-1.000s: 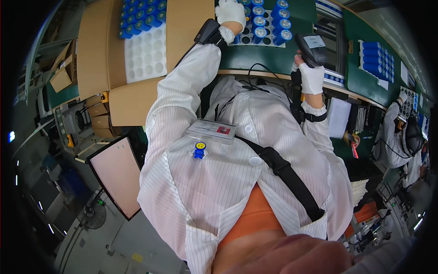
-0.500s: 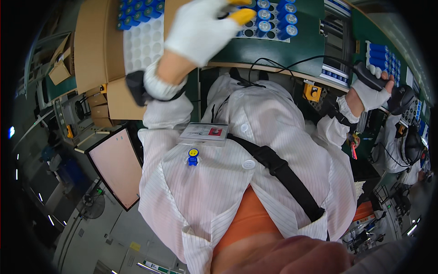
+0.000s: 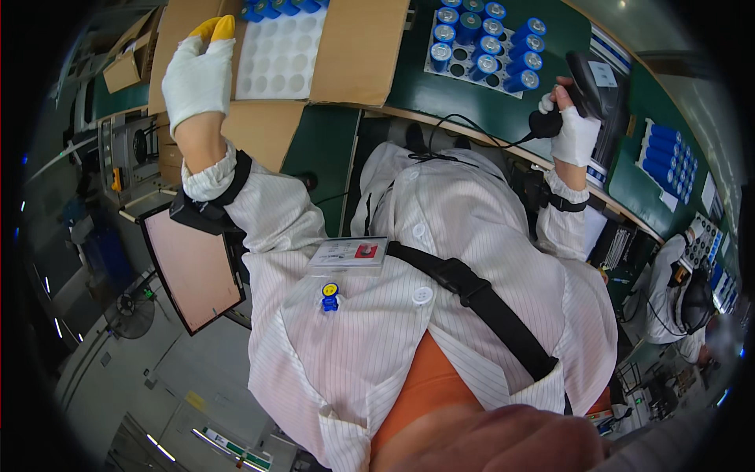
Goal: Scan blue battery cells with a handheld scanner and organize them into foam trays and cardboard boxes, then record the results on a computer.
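Observation:
My left hand [image 3: 198,82], in a white glove with yellow fingertips, hangs over the left side of an open cardboard box [image 3: 355,55]. Its fingers are bent and drawn together; whether anything is between them is hidden. Inside the box, several blue cylindrical battery cells [image 3: 285,8] stand at the far end of a white tray with round pockets [image 3: 279,59]. My right hand [image 3: 576,138], in a white glove with bare fingertips, grips a black handheld scanner [image 3: 583,86] with a cable. Left of the scanner, upright blue cells [image 3: 487,46] stand in a white perforated holder [image 3: 464,72].
The green table [image 3: 417,90] carries the box and the holder. A metal rail [image 3: 609,110] runs along its right side. Farther right lies another group of blue cells [image 3: 664,153]. A black cable [image 3: 472,126] loops over the near table edge. A person in white [image 3: 668,291] is at the right.
My left hand has moved left, from beside the cells in the holder to over the box. My right hand has brought the scanner leftward, close to the holder. The view has shifted too.

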### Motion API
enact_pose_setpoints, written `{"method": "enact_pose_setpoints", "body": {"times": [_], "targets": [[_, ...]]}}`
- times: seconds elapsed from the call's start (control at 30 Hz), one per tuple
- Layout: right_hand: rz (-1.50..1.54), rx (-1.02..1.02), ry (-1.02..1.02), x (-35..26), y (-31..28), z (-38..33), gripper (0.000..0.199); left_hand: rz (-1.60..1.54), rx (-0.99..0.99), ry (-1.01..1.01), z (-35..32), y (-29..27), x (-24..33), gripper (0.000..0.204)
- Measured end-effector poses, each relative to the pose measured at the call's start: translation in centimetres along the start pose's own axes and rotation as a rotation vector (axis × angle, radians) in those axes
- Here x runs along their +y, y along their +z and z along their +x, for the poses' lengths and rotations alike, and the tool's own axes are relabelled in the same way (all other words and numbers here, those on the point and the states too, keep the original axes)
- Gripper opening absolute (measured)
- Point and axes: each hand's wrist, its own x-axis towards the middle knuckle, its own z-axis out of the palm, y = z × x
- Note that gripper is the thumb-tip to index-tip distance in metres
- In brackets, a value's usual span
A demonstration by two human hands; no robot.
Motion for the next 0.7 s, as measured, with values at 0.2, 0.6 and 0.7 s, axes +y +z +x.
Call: {"method": "enact_pose_setpoints", "body": {"times": [0.2, 0.6, 0.7], "targets": [[0.005, -0.185, -0.033, 0.8, 1.2, 1.5, 0.024, 0.002, 0.05, -0.152, -1.9, -3.5, 0.2, 0.044], [-0.159, 0.032, 0.001, 1.3, 0.3, 1.8, 0.02, 0.232, -0.284, 0.141, 12.3, 10.7, -15.0, 0.042], [-0.195, 0.009, 0.006, 1.1, 0.2, 1.2, 0.021, 0.075, -0.204, 0.077, 12.7, 16.4, -14.2, 0.048]]}}
